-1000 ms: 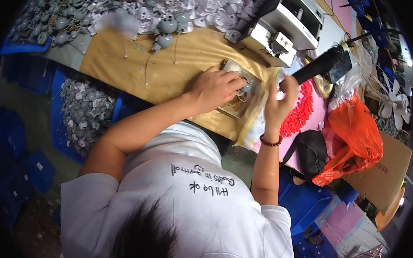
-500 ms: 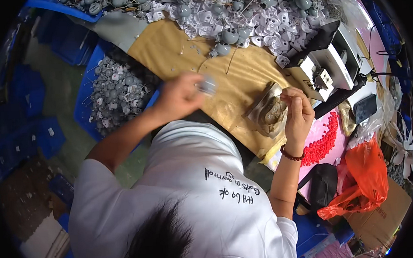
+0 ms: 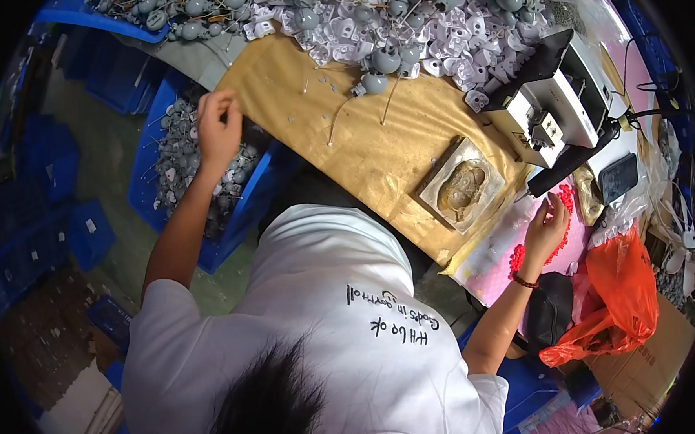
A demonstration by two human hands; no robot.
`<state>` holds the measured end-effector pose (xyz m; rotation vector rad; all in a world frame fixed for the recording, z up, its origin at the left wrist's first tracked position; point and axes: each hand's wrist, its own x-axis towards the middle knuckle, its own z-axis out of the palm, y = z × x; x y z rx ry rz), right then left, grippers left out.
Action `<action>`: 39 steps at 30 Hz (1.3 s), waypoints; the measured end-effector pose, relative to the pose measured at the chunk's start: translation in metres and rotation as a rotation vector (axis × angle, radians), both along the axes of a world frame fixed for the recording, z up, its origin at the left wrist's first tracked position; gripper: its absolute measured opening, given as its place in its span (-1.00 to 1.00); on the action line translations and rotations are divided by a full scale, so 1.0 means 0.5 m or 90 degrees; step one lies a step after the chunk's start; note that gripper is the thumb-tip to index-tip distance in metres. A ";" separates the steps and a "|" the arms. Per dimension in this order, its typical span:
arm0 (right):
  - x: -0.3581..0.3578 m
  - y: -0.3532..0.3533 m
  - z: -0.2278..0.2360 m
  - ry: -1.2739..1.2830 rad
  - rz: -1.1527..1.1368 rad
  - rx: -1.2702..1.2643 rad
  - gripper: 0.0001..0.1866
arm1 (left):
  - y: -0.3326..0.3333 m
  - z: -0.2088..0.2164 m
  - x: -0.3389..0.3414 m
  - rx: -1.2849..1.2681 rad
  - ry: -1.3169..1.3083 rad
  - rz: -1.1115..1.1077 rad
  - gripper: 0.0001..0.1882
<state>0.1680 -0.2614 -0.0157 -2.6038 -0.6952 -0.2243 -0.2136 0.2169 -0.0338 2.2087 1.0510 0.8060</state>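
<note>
1. From where I stand, the red pieces (image 3: pixel 567 205) lie loose in a curved band on a pink mat (image 3: pixel 488 280), at the right end of the table.
2. The right hand (image 3: pixel 546 234) is over that band, fingers bent, the thumb near the forefinger. I can't tell whether the fingertips touch or pinch a piece. A dark beaded bracelet (image 3: pixel 524 281) circles the wrist.
3. The grey parts (image 3: pixel 178 159), rounded and mixed with white bits, fill a blue bin (image 3: pixel 245 218) below the table's edge, to the person's left.
4. The left hand (image 3: pixel 219 129) hangs over the bin's far side, fingers curled in and close together. Whether anything is inside them, I can't make out.
5. Between the two hands, nearer the right, a metal block (image 3: pixel 461 186) with a brownish hollow lies flat on a brown sheet (image 3: pixel 302 101), touched by neither hand.
6. Beyond it, a heap of white and grey parts (image 3: pixel 432 40) covers the back of the table; a grey ball (image 3: pixel 373 83) sits at its front edge, near some thin wires.
7. Right of the heap stands a white and black device (image 3: pixel 543 124), with a phone (image 3: pixel 619 177) farther right.
8. Near the right forearm are a black pouch (image 3: pixel 549 310) and, just beside it, a red plastic bag (image 3: pixel 622 277).
</note>
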 end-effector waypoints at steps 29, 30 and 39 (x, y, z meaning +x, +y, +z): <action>-0.048 0.017 0.036 0.312 0.122 0.403 -0.74 | -0.285 0.156 0.339 0.043 -0.085 -0.567 -0.76; -0.071 0.052 0.050 0.329 0.124 0.399 -0.76 | -0.325 0.142 0.362 0.040 -0.091 -0.634 -0.72; -0.154 0.182 0.067 0.079 0.337 0.305 -0.76 | -0.398 0.077 0.474 -0.073 -0.064 -0.640 -0.86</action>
